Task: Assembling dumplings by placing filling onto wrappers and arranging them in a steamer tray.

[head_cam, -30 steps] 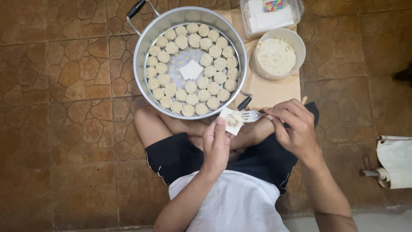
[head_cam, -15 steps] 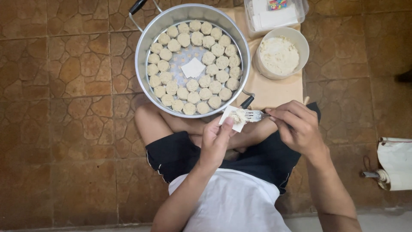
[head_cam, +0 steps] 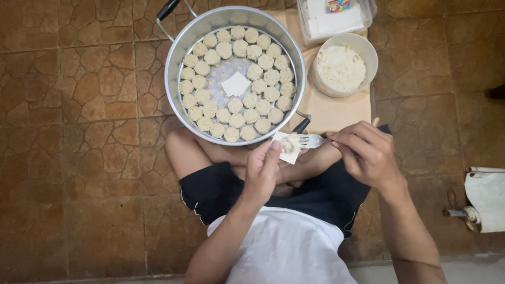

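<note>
Left hand [head_cam: 261,176] raised over the lap, grip closed lightly on a small white wrapper [head_cam: 286,149] pinched between thumb and fingertips, wrapper lying flat and open upward. Right hand [head_cam: 368,154] just to the right, grip narrow around the handle of a fork [head_cam: 311,140]. Fork's long axis running left to right, tines pointing left and resting on a lump of filling [head_cam: 290,142] at the wrapper's middle. Wrapper thus to the left of the right hand, touching the fork's tip, and at the far end of the left hand's fingers. Beyond both, on the floor [head_cam: 79,131], a metal steamer pot [head_cam: 176,68] ringed with finished dumplings [head_cam: 247,100]. To the far right, a bowl [head_cam: 371,52] of filling on a board [head_cam: 336,113].
</note>
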